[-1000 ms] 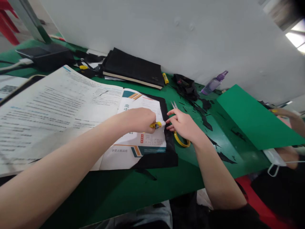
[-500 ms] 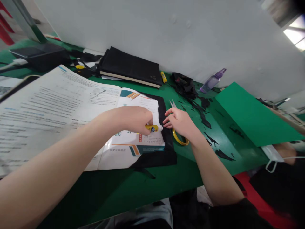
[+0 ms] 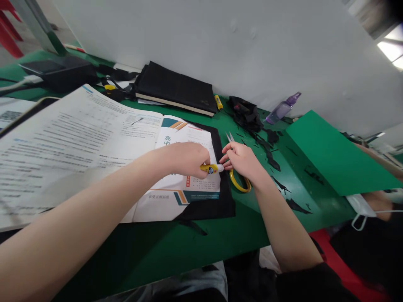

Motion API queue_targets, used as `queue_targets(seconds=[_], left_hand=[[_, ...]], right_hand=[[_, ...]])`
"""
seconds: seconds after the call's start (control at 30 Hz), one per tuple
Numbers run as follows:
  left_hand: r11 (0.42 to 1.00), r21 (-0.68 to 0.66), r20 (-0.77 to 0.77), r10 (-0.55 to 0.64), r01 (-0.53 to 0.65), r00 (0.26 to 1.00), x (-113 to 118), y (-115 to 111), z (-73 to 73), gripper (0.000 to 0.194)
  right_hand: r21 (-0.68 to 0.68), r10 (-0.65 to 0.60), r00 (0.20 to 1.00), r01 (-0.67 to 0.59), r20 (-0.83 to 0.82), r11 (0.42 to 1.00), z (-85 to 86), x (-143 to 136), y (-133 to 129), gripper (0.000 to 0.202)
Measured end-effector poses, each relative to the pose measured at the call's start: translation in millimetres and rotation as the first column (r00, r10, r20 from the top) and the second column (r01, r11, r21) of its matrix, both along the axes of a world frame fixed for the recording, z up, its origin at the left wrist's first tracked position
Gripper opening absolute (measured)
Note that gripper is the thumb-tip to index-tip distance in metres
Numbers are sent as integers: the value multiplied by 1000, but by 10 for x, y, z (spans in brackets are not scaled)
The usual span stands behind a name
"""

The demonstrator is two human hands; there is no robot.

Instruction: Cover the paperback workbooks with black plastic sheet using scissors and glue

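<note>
My left hand [image 3: 189, 158] is closed around a yellow glue stick [image 3: 210, 168]. The stick lies nearly level, its white end touching or just above the black sheet [image 3: 226, 201] folded around the right edge of an open book [image 3: 103, 142]. Blue, orange and white print shows on the book's cover page [image 3: 171, 195], beneath that hand. My right hand [image 3: 241, 158] has its fingers slightly apart, tips close to the white end and the sheet's edge; contact is unclear. Yellow-handled scissors [image 3: 232, 181] lie under the right hand, blades pointing away.
Behind stands a black-covered book [image 3: 176, 86], with a small yellow tube [image 3: 218, 102] beside it. Black scraps [image 3: 245, 113] and a purple spray bottle [image 3: 283, 110] lie toward the back right. A green board [image 3: 340, 155] rises at right, near another person's arm [image 3: 382, 205].
My left hand has moved right with the glue stick, bringing its white end closer to my right fingertips. The whole view has shifted slightly.
</note>
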State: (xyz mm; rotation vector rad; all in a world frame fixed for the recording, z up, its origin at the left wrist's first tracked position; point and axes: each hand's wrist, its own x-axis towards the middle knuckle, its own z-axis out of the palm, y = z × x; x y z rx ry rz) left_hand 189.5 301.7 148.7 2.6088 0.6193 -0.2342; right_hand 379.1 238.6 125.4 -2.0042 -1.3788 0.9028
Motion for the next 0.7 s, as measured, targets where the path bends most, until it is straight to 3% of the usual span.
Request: queue_targets(seconds=[0.43,0.7], left_hand=[[999,33,-13,-17,18,1000,4,10,-46,26],[999,16,-57,-29,30,998,2,-5,-18,18]], right_hand=[[-29,-61,988,58,-139,998,-15,0,52,24],[25,-38,994,41,-103,999,-91,5,54,30]])
